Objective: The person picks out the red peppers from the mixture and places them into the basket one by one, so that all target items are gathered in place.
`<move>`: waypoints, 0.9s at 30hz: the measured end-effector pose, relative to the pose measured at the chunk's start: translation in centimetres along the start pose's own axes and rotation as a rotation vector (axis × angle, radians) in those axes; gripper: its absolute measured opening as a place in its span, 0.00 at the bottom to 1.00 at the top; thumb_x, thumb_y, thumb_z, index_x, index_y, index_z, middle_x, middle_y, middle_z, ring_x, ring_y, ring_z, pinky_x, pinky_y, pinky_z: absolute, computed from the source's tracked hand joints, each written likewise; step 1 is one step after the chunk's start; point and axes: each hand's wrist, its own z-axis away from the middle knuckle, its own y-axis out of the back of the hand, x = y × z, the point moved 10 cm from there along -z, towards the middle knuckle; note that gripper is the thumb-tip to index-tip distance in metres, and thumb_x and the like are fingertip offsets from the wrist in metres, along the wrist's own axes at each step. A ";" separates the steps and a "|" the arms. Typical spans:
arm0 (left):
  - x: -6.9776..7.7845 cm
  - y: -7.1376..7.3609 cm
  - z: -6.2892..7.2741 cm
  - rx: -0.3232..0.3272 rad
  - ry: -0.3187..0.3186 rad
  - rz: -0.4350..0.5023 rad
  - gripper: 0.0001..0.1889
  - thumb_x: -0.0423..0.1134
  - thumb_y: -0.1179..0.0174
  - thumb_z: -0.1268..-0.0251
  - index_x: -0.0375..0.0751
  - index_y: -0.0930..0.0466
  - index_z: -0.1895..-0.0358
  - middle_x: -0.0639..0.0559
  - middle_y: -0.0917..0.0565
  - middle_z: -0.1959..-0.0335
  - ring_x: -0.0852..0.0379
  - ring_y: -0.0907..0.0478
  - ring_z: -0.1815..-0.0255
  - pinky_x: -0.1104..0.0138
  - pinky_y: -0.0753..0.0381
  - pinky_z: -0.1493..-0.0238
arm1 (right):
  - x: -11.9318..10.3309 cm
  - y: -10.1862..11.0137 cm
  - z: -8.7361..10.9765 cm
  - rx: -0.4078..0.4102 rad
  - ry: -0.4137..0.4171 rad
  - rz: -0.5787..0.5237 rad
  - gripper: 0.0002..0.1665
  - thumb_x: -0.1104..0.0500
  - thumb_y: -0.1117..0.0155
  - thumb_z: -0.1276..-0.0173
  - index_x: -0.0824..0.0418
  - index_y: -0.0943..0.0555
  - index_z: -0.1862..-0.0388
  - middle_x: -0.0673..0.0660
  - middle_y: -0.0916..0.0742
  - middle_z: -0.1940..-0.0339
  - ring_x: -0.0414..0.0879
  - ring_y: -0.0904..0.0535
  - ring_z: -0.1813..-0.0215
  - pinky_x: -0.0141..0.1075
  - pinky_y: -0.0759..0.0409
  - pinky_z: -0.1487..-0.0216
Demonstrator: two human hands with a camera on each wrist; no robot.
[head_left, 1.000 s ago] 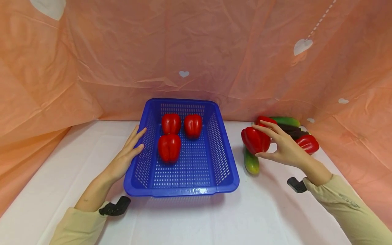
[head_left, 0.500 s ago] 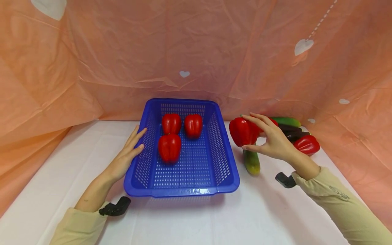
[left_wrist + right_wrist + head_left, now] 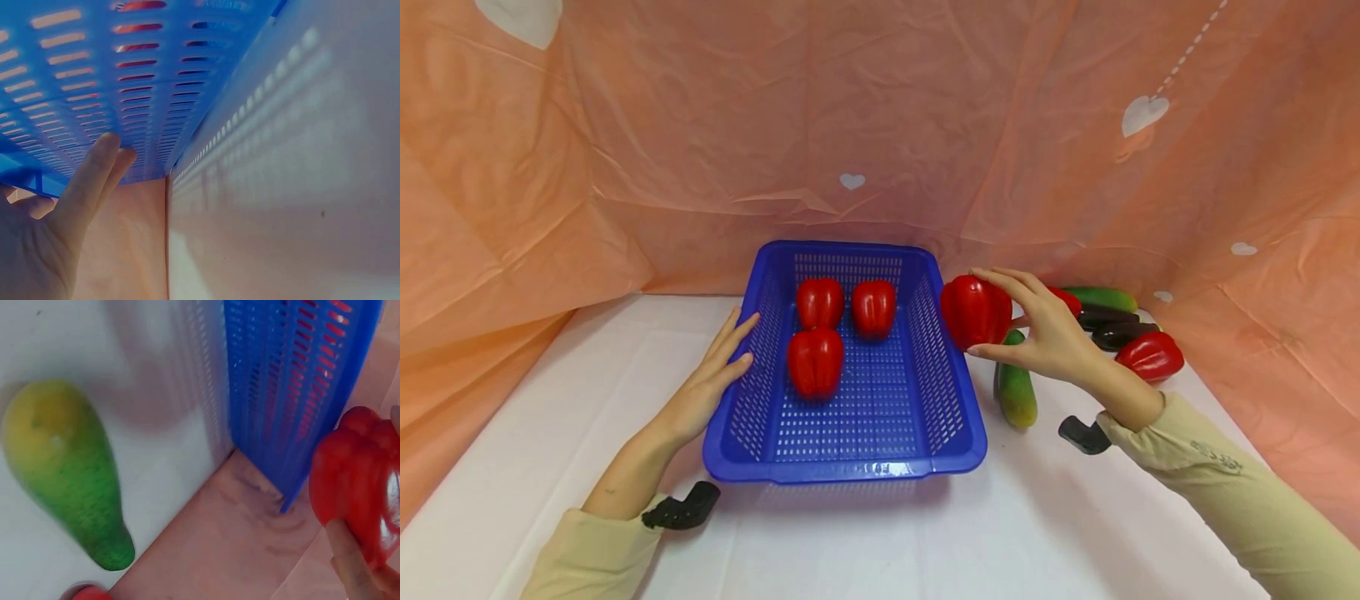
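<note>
peach sheeting (image 3: pixel 880 125) hangs behind a white table (image 3: pixel 850 546). the left hand (image 3: pixel 700 387) lies with fingers extended, grasping nothing, against the left side of a blue basket (image 3: pixel 842 471) containing three red peppers (image 3: pixel 816 363). by its right rim, a raised pepper (image 3: pixel 974 312) is pinched between the thumb and fingertips of the right hand (image 3: pixel 1048 332). nearby lies a green cucumber (image 3: pixel 1018 396); farther right, dark eggplants (image 3: pixel 1126 335).

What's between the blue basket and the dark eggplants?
In the head view, a green vegetable, a partly hidden red pepper and the right hand, which holds another red pepper.
</note>
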 end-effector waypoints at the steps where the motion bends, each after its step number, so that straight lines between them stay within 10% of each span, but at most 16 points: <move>1: 0.0 0.0 0.0 0.000 -0.001 0.000 0.30 0.38 0.62 0.24 0.37 0.55 0.24 0.42 0.71 0.22 0.40 0.77 0.23 0.33 0.76 0.33 | -0.2 -0.1 -0.2 -0.007 -0.003 -0.005 0.52 0.56 0.21 0.52 0.55 0.35 0.28 0.64 0.29 0.32 0.61 0.26 0.39 0.48 0.16 0.60; 27: -0.2 0.0 -0.2 0.003 0.010 -0.006 0.30 0.39 0.61 0.25 0.38 0.55 0.23 0.43 0.70 0.22 0.40 0.77 0.23 0.33 0.75 0.34 | -3.4 -5.3 -3.7 -0.296 -0.066 0.063 0.52 0.50 0.22 0.51 0.51 0.35 0.28 0.65 0.29 0.34 0.61 0.28 0.38 0.52 0.18 0.53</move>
